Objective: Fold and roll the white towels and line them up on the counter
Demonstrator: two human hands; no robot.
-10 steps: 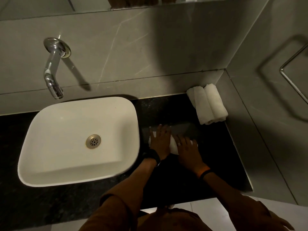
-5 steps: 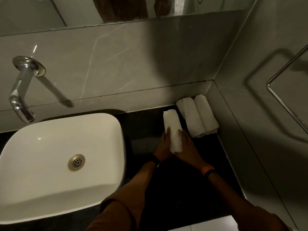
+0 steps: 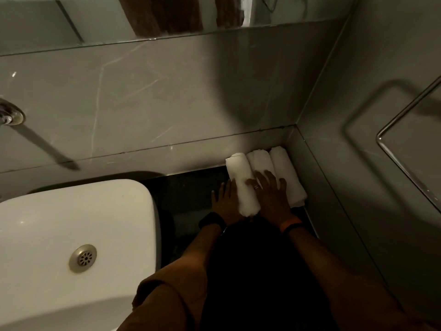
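Observation:
Three rolled white towels lie side by side in the back right corner of the black counter (image 3: pixel 191 194). The leftmost roll (image 3: pixel 241 180) touches the middle roll (image 3: pixel 261 162), which touches the right roll (image 3: pixel 286 170) by the side wall. My left hand (image 3: pixel 225 199) rests flat against the left flank of the leftmost roll, fingers spread. Spread flat, my right hand (image 3: pixel 272 194) lies across the middle and right rolls, its thumb on the leftmost roll. Neither hand is closed around a towel.
A white basin (image 3: pixel 71 211) with a metal drain (image 3: pixel 82 258) fills the left side. A tap mount (image 3: pixel 10 115) is on the back wall at the far left. A metal rail (image 3: pixel 405 149) hangs on the right wall. A mirror runs along the top.
The third rolled towel has been carried from the counter's middle to the back and set against the two rolls in the corner. Both hands moved with it and now lie flat.

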